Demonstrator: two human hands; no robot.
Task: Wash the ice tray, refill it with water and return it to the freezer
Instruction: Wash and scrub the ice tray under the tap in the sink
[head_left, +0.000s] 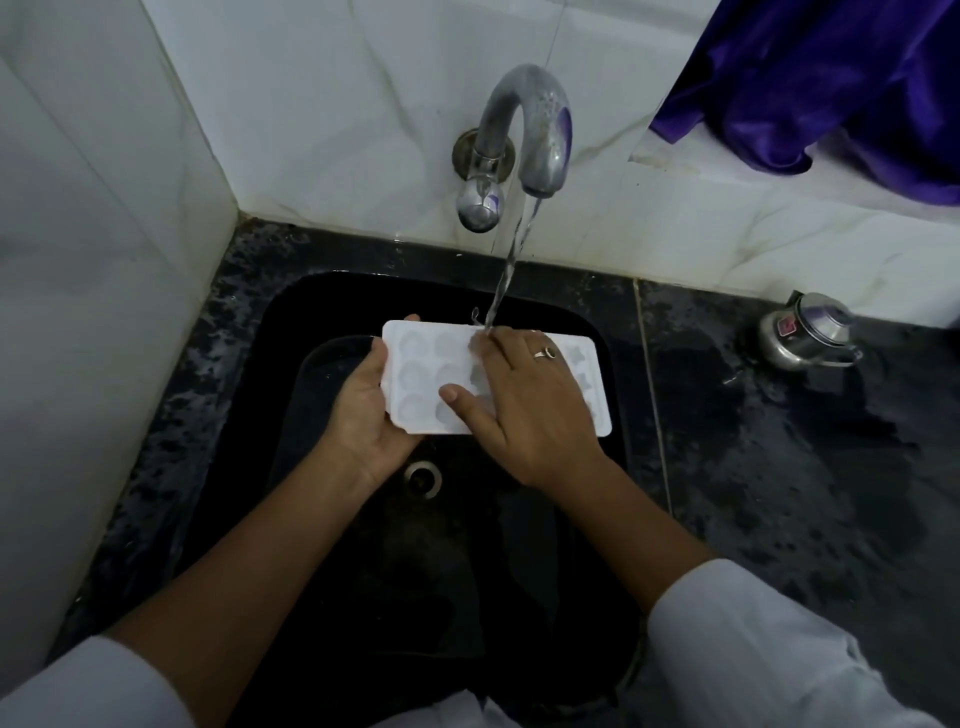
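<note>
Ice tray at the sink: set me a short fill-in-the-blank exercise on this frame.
1. The left hand grips the tray above the black ____.
2. The right hand, lying flat on the tray, wears a ____.
3. Water falls onto the tray from the ____.

Missing words: sink; ring; tap.
</note>
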